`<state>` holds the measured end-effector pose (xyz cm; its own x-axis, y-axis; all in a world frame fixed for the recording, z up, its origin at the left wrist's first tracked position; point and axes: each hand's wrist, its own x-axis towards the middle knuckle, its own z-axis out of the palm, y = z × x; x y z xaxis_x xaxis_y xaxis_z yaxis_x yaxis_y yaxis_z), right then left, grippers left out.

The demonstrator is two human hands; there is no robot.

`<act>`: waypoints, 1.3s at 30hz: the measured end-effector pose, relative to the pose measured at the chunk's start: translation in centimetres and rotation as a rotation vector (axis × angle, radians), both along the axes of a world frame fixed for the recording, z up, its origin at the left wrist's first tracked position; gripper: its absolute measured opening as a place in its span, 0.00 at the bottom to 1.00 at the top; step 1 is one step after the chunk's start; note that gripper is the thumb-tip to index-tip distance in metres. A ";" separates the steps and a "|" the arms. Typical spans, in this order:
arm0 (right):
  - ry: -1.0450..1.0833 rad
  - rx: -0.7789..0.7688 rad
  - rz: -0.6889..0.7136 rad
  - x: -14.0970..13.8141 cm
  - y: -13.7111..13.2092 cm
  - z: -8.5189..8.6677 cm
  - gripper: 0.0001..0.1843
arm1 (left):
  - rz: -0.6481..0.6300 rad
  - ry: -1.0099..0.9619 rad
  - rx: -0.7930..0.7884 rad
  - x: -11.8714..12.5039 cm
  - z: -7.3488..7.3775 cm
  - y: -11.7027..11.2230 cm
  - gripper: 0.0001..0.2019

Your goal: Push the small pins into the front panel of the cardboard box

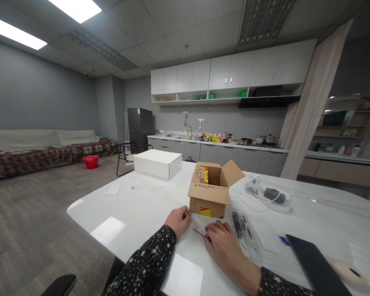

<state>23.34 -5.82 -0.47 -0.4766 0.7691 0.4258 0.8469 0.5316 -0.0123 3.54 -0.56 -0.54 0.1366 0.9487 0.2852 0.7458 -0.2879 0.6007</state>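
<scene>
My left hand [179, 220] rests on the white table by the near left corner of an open cardboard box [207, 206]. Its fingers are curled together, and what they hold, if anything, is hidden. In front of the box, my right hand [223, 242] lies palm down with bent fingers, closed on one end of a thin dark rod [198, 232] that points left. Beside that hand on the right is a clear plastic tray [255, 242] with several slim dark pieces [241, 224] in it. The cardboard box has its flaps spread and yellow-red labels.
A white box [158, 163] stands at the table's far left, with crumpled clear film [112, 190] nearer. On the right are a white coiled cable [274, 197], a dark flat slab [316, 263] and a beige mouse [348, 271]. A red bucket [90, 162] sits on the floor.
</scene>
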 end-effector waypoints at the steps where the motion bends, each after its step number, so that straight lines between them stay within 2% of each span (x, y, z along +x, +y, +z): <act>1: -0.002 0.015 0.003 0.0 0.0 -0.1 0.06 | 0.001 0.001 -0.001 0.0 0.0 0.0 0.06; 12: 0.081 0.257 0.118 0.5 0.3 -1.0 0.09 | -0.006 0.008 -0.001 -0.1 0.1 -0.1 0.07; 22: 0.210 0.216 0.216 0.7 0.7 -1.4 0.08 | -0.002 0.005 0.000 -0.1 0.0 0.0 0.07; 32: 0.306 0.281 0.319 0.8 0.5 -0.3 0.09 | -0.002 0.008 0.003 -0.1 0.0 0.0 0.07; 39: 0.343 0.323 0.330 0.7 0.0 0.1 0.08 | 0.002 0.017 0.000 -0.1 -0.1 0.1 0.07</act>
<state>24.01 -5.81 -0.33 -0.4625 0.4080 0.7872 0.6116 0.7896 -0.0499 3.40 -0.44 -0.66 0.1394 0.9489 0.2830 0.7565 -0.2865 0.5879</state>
